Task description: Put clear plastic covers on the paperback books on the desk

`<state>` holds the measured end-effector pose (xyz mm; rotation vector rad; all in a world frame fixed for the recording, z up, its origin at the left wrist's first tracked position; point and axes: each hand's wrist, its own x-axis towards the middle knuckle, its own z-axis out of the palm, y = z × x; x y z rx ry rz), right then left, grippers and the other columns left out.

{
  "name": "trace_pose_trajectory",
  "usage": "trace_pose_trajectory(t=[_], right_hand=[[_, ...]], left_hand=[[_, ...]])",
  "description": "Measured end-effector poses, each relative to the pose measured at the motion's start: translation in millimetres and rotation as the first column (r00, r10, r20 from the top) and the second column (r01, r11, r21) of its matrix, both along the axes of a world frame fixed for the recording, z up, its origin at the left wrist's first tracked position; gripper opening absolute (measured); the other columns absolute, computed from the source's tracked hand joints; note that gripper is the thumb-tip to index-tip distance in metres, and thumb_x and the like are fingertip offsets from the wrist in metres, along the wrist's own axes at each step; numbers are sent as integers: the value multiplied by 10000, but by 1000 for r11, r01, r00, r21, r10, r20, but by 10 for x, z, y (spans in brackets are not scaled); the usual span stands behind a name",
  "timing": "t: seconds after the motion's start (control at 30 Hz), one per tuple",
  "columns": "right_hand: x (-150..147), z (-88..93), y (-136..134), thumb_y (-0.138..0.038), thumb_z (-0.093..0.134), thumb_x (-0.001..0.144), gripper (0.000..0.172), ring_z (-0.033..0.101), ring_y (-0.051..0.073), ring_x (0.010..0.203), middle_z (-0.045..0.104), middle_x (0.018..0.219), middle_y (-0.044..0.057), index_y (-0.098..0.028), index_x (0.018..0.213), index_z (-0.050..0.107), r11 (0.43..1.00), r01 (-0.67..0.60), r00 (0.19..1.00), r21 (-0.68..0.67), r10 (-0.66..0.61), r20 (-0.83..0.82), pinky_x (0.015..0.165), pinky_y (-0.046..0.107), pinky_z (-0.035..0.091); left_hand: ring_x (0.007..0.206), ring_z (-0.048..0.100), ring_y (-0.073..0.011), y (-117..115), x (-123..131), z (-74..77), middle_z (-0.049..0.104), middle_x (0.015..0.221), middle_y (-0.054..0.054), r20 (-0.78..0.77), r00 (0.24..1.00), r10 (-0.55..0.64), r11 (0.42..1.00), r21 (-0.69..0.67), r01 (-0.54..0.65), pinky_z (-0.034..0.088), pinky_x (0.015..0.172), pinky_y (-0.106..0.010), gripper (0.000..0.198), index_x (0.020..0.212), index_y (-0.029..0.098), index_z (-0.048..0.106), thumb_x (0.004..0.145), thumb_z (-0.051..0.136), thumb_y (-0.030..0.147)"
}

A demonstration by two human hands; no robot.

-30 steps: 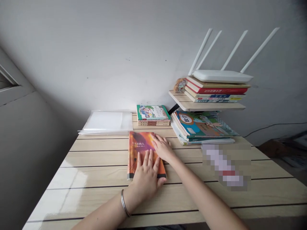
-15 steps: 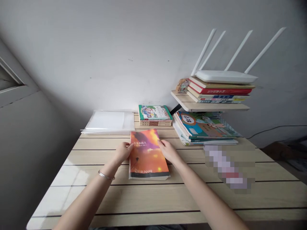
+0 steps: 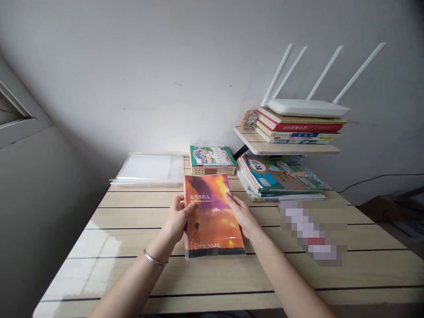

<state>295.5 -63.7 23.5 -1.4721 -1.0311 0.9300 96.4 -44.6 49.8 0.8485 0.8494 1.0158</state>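
Observation:
An orange and purple paperback book (image 3: 213,225), lettered "KITE RUNNER" and wrapped in a clear plastic cover, is held between both hands over the middle of the desk. My left hand (image 3: 179,216) grips its left edge, thumb on the front cover and fingers behind. On the opposite edge my right hand (image 3: 243,215) is closed the same way, with its thumb near the upper right of the cover. The fingers under the book are mostly hidden. Just beyond the book lies a small stack of green-bordered books (image 3: 213,158).
Clear plastic sleeves (image 3: 147,168) lie at the back left of the slatted desk (image 3: 159,276). Textbooks (image 3: 281,174) are piled at the back right, beneath a raised shelf (image 3: 294,149) bearing books (image 3: 300,128) and a white router (image 3: 308,107). A blurred-out item (image 3: 311,234) lies at right.
The book has come up off the desk and toward me, slightly right. Both hands have moved with it, and my left thumb now reaches farther over the cover.

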Motion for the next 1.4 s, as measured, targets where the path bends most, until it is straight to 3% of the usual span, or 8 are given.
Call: trace_pose_trajectory(t=[0.13, 0.3, 0.47, 0.57, 0.8, 1.0, 1.23, 1.4], right_hand=[[-57, -18, -16, -638, 599, 715, 487, 616, 211, 782, 653, 724, 25, -156, 773, 644, 1000, -10, 1000, -4, 10, -5, 672, 292, 483], [-166, 218, -130, -607, 539, 787, 468, 518, 153, 595, 531, 568, -17, -176, 605, 558, 995, -23, 982, 92, 6, 187, 564, 259, 414], [-498, 898, -286, -466, 414, 928, 398, 609, 208, 1003, 676, 1070, 79, -211, 1128, 644, 916, -291, 922, 274, 192, 338, 894, 334, 464], [-645, 1082, -229, -454, 409, 940, 407, 622, 197, 1051, 696, 1078, 57, -267, 1268, 562, 826, -518, 837, 222, 435, 333, 922, 365, 486], [-344, 593, -257, -393, 428, 935, 333, 662, 200, 983, 712, 1034, 77, -203, 1050, 675, 903, -404, 856, 143, 318, 408, 872, 361, 537], [-330, 178, -895, -352, 636, 826, 460, 496, 290, 1249, 540, 1349, 134, -194, 1254, 577, 851, -478, 541, 218, 90, 836, 1006, 463, 470], [-492, 31, -936, -225, 577, 873, 338, 607, 288, 1124, 661, 1188, 128, -175, 1203, 629, 749, -604, 344, 273, -64, 937, 909, 440, 547], [-537, -11, -934, -164, 538, 887, 324, 653, 272, 1047, 690, 1125, 123, -164, 1195, 639, 706, -619, 356, 344, -139, 924, 839, 383, 586]], left_hand=[[856, 673, -229, 53, -22, -94, 658, 1012, -121, -230, 973, 36, 998, 59, -23, 532, 774, -394, 449, 1078, 189, 396, 755, 660, 357], [1223, 491, -293, -216, 70, 51, 516, 1295, -164, -556, 795, 243, 870, 487, 75, 354, 1042, -486, 385, 1138, 177, 491, 813, 583, 362], [1221, 505, -287, -440, 88, 461, 559, 1294, -136, -184, 975, -125, 948, 269, 172, 427, 988, -414, 507, 1232, 186, 448, 819, 592, 443], [1013, 633, -278, -397, 21, 445, 642, 1128, -126, 74, 977, -199, 980, 21, 198, 519, 786, -354, 494, 1136, 169, 486, 735, 682, 380], [853, 663, -200, -346, -21, -99, 662, 1052, -86, 3, 998, -57, 988, -142, 57, 513, 641, -278, 497, 1062, 180, 473, 578, 556, 104], [972, 645, -217, -398, -78, -204, 656, 1094, -92, -5, 997, -73, 975, -211, 70, 536, 758, -335, 403, 1053, 183, 482, 659, 488, 103], [977, 618, -213, -435, -229, -273, 598, 1157, -104, -309, 947, -86, 996, -8, 88, 498, 851, -387, 416, 1174, 196, 466, 765, 535, 211], [1037, 570, -246, -450, -328, -201, 566, 1108, -111, -608, 775, 174, 952, 305, 26, 418, 956, -412, 262, 921, 178, 667, 809, 516, 361]])
